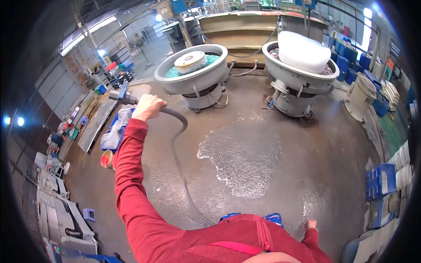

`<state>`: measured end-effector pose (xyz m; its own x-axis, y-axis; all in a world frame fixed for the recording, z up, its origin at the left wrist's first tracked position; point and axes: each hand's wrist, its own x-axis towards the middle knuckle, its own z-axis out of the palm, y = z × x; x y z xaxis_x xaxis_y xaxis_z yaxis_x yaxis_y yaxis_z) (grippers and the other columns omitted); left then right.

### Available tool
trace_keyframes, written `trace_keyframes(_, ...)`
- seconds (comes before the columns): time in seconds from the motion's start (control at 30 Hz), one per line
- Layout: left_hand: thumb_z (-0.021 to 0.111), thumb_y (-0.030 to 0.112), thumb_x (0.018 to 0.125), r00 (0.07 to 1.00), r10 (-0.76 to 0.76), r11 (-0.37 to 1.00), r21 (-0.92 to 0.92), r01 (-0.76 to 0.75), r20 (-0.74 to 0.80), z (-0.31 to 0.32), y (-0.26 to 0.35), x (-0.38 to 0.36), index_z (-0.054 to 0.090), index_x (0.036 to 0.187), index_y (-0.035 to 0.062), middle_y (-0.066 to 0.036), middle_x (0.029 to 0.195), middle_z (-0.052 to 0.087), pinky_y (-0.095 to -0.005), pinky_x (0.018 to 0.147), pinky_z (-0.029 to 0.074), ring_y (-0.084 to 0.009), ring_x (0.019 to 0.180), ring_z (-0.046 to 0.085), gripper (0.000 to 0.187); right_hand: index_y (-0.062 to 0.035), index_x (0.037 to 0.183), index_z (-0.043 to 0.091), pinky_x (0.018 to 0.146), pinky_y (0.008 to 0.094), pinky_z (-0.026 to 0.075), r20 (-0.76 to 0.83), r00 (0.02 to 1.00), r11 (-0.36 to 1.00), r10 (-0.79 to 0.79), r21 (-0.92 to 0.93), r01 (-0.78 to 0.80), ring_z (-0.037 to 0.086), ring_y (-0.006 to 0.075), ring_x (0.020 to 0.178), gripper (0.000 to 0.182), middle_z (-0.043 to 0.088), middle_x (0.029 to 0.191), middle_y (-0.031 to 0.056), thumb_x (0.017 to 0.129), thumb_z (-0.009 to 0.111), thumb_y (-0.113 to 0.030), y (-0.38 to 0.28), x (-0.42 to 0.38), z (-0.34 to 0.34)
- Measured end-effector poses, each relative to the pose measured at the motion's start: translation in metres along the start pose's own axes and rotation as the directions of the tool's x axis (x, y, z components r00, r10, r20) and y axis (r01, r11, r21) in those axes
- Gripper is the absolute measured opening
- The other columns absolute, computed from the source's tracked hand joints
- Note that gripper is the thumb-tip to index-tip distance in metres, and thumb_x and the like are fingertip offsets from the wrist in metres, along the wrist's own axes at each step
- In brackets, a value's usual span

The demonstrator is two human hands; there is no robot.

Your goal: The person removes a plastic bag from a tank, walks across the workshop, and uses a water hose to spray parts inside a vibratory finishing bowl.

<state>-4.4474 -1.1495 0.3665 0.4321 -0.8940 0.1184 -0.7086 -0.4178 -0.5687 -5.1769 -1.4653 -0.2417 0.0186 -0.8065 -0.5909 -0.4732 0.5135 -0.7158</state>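
Observation:
My left hand [149, 107] is stretched out ahead and to the left, its fingers wrapped round a grey hose [175, 136]. Past my fist, the hose ends in a valve [123, 96] with a blue lever. From there the hose droops in a curve across the wet floor toward my feet. My right hand [310, 224] hangs low at my right side, small and partly seen over the floor; its fingers are too unclear to read. A foamy puddle of water [245, 158] spreads over the floor in front of me.
Two round tub machines stand ahead: the left tub [193, 83] holds green material, the right tub [298, 81] has a big white foam-like mass on it. Blue crates [380, 180] line the right. White bags [113, 136] and a small bucket [106, 158] sit at left.

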Motion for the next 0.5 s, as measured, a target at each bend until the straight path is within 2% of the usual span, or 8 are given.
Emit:
trace_keyframes(0.03, 0.056, 0.013, 0.067, 0.999, 0.027, 1.0, -0.012, -0.027, 0.019, 0.008, 0.012, 0.022, 0.06, 0.07, 0.017, -0.011, 0.059, 0.057, -0.0419, 0.053, 0.046, -0.0305, 0.06, 0.061, 0.007, -0.0027, 0.068, 0.054, 0.036, 0.0387, 0.044, 0.105, 0.99, 0.994, 0.094, 0.037, -0.098, 0.055, 0.0247, 0.043, 0.019, 0.053, 0.055, 0.0117, 0.078, 0.052, -0.019, -0.002, -0.031, -0.018)
trace_keyframes(0.07, 0.055, 0.012, 0.067, 0.998, 0.048, 0.999, -0.021, -0.047, 0.032, 0.015, 0.025, 0.045, 0.059, 0.068, 0.0162, -0.011, 0.058, 0.057, -0.0424, 0.053, 0.046, -0.0311, 0.06, 0.06, 0.005, -0.0017, 0.064, 0.053, 0.039, 0.039, 0.043, 0.107, 0.978, 0.943, -0.177, -0.267, 0.2, 0.056, 0.0248, 0.045, 0.021, 0.054, 0.055, 0.012, 0.076, 0.049, -0.018, 0.057, -0.002, -0.035)
trace_keyframes(0.2, 0.053, 0.01, 0.065, 0.986, 0.084, 0.981, -0.16, -0.107, -0.141, 0.005, 0.08, 0.137, 0.055, 0.07, 0.0152, -0.012, 0.056, 0.055, -0.0435, 0.053, 0.045, -0.0335, 0.058, 0.058, 0.007, -0.0008, 0.082, 0.051, 0.054, 0.0381, 0.043, 0.051, 0.99, 0.857, 0.128, -0.508, -0.084, 0.055, 0.0252, 0.064, 0.023, 0.054, 0.073, 0.0141, 0.08, 0.049, -0.023, 0.083, -0.049, -0.082)
trace_keyframes(0.33, 0.057, 0.005, 0.059, 0.879, 0.279, 0.902, -0.21, -0.378, -0.387, -0.056, 0.179, 0.251, 0.053, 0.068, 0.012, -0.011, 0.059, 0.055, -0.0438, 0.052, 0.043, -0.0336, 0.06, 0.057, 0.012, 0.0001, 0.099, 0.049, 0.069, 0.0371, 0.042, -0.003, 0.976, 0.828, 0.217, -0.529, -0.186, 0.053, 0.0256, 0.083, 0.032, 0.055, 0.091, 0.0162, 0.083, 0.048, -0.028, 0.078, -0.028, -0.128)
trace_keyframes(0.4, 0.064, 0.008, 0.059, 0.862, 0.367, 0.89, -0.137, -0.434, -0.351, -0.115, 0.256, 0.297, 0.054, 0.076, 0.0133, -0.006, 0.066, 0.056, -0.0398, 0.055, 0.047, -0.0269, 0.067, 0.059, 0.021, 0.0005, 0.108, 0.048, 0.077, 0.0367, 0.042, -0.038, 0.976, 0.844, 0.213, -0.496, -0.203, 0.053, 0.0258, 0.093, 0.039, 0.055, 0.099, 0.0172, 0.085, 0.048, -0.03, 0.057, 0.004, -0.158)
trace_keyframes(0.43, 0.067, 0.011, 0.059, 0.818, 0.423, 0.871, -0.072, -0.485, -0.389, -0.134, 0.294, 0.326, 0.056, 0.08, 0.0154, -0.002, 0.07, 0.056, -0.0384, 0.065, 0.048, -0.0227, 0.074, 0.059, 0.024, 0.0007, 0.113, 0.047, 0.081, 0.0364, 0.042, -0.058, 0.978, 0.871, 0.198, -0.448, -0.203, 0.053, 0.0259, 0.098, 0.042, 0.056, 0.104, 0.0178, 0.086, 0.048, -0.032, 0.034, 0.025, -0.168)
trace_keyframes(0.47, 0.066, 0.011, 0.06, 0.668, 0.527, 0.761, -0.057, -0.646, -0.526, -0.153, 0.333, 0.357, 0.057, 0.081, 0.0169, -0.001, 0.071, 0.056, -0.0383, 0.073, 0.045, -0.0215, 0.078, 0.058, 0.024, 0.0009, 0.117, 0.047, 0.085, 0.0362, 0.042, -0.076, 0.982, 0.908, 0.17, -0.374, -0.186, 0.052, 0.026, 0.103, 0.046, 0.056, 0.108, 0.0183, 0.086, 0.047, -0.033, 0.008, 0.047, -0.179)
trace_keyframes(0.5, 0.066, 0.012, 0.06, 0.601, 0.571, 0.696, -0.058, -0.715, -0.559, -0.179, 0.376, 0.382, 0.056, 0.081, 0.0172, 0.0, 0.07, 0.055, -0.0373, 0.075, 0.043, -0.0205, 0.08, 0.057, 0.024, 0.0012, 0.121, 0.046, 0.088, 0.0359, 0.042, -0.082, 0.987, 0.95, 0.141, -0.271, -0.159, 0.052, 0.0261, 0.107, 0.049, 0.056, 0.113, 0.0188, 0.087, 0.047, -0.034, -0.026, 0.069, -0.184)
